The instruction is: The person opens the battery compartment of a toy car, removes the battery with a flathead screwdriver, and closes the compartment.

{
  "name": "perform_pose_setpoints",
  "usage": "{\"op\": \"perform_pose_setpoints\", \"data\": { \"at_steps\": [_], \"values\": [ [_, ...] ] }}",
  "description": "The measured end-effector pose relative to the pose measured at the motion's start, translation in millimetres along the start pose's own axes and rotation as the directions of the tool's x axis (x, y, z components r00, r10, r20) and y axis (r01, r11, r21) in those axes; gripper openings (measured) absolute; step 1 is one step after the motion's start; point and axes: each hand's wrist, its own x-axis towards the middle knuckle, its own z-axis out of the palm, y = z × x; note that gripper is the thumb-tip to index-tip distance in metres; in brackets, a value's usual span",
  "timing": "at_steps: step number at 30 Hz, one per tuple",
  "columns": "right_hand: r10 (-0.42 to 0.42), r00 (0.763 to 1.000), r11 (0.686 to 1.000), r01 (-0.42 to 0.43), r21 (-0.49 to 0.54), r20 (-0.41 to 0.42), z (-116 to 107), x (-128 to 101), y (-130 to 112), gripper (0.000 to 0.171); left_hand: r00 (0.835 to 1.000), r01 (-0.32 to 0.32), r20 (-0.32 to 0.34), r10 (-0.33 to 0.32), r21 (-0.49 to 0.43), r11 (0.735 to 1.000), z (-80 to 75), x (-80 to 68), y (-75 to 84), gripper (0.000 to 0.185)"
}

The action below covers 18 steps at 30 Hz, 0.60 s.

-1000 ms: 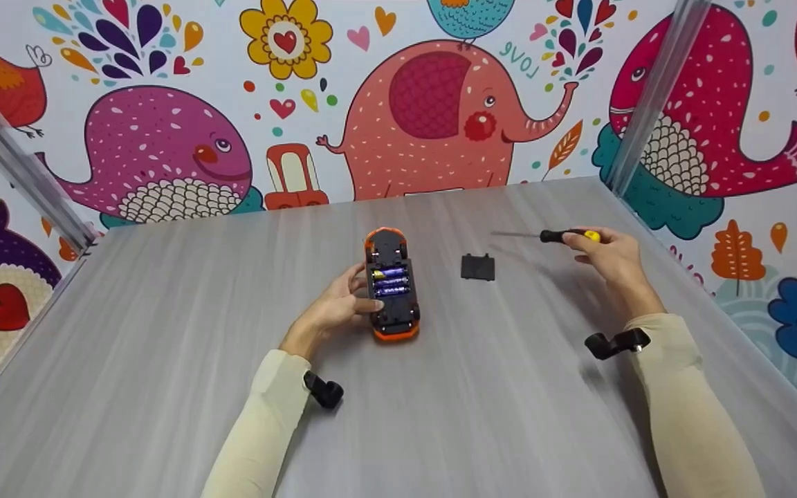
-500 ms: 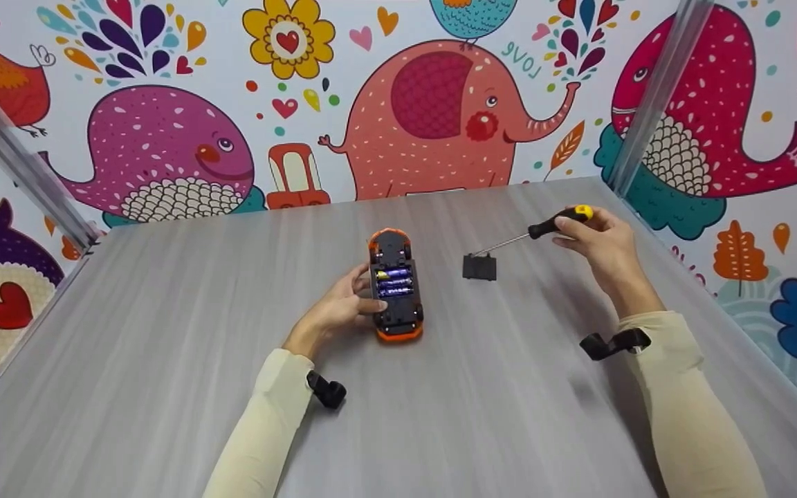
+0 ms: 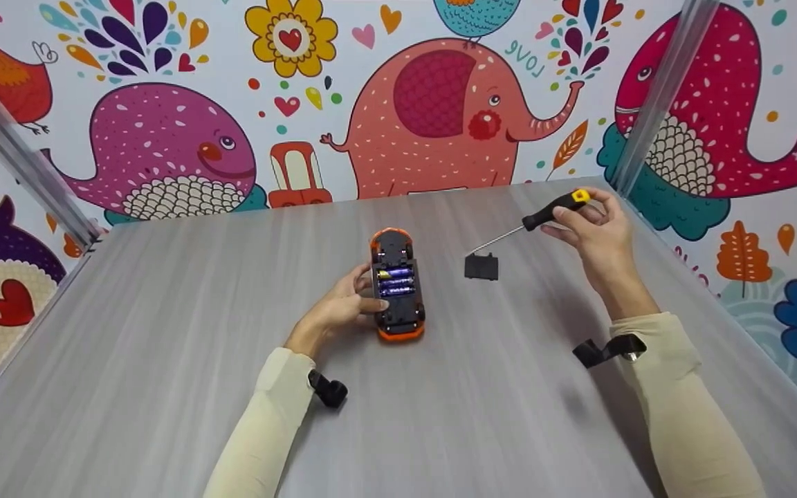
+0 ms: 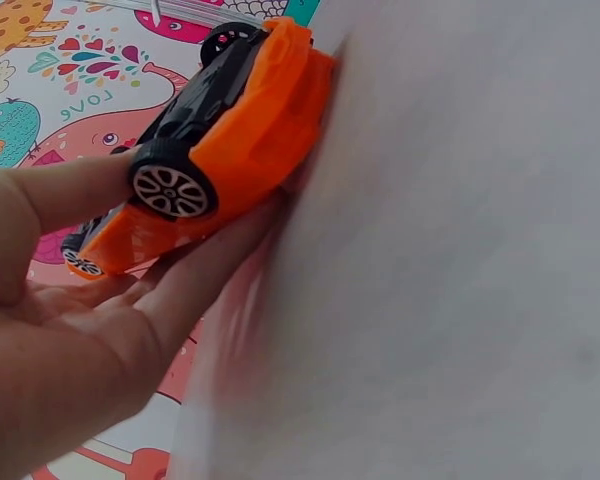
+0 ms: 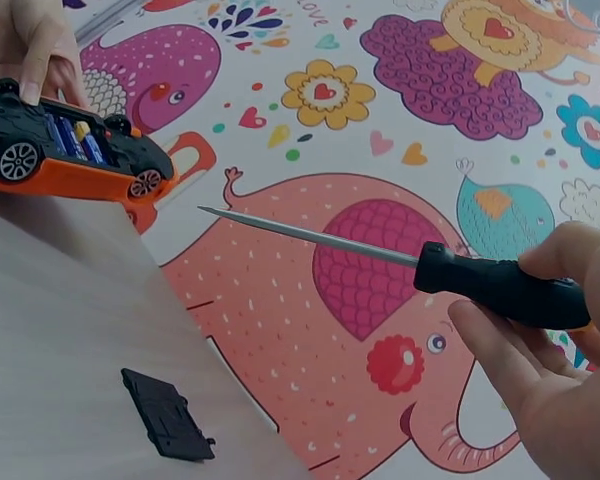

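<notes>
Fingers: my right hand [image 3: 596,232] grips screwdriver [image 3: 552,209] handle | left hand [image 3: 340,308] pinches toy car [image 3: 397,283] sides | I judge car light, rigid, slick plastic

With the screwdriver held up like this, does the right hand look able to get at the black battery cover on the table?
Probably yes. The battery cover lies alone on bare table, with nothing between it and the right hand. But that hand grips the screwdriver, so its fingers aren't free.
</notes>
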Motion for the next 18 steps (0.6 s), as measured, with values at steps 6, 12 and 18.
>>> {"op": "perform_pose_setpoints", "data": {
  "at_steps": [6,12,18],
  "values": [
    [-0.070,0.997,0.997,0.071,-0.030,0.031,15.0,-4.2,-0.9,0.044,1.000,-0.002,-0.007,0.002,0.008,1.000,-0.3,-1.1,0.7,0.090],
    [-0.101,0.993,0.993,0.105,-0.054,0.059,27.8,-6.6,1.8,0.042,1.000,-0.001,-0.004,0.002,0.004,1.000,0.2,-0.4,-0.2,0.090],
    [-0.114,0.992,0.989,0.119,-0.086,0.058,44.2,-3.5,8.2,0.043,1.000,0.006,-0.016,-0.006,-0.002,1.000,0.8,0.0,1.0,0.090]
  ]
}}
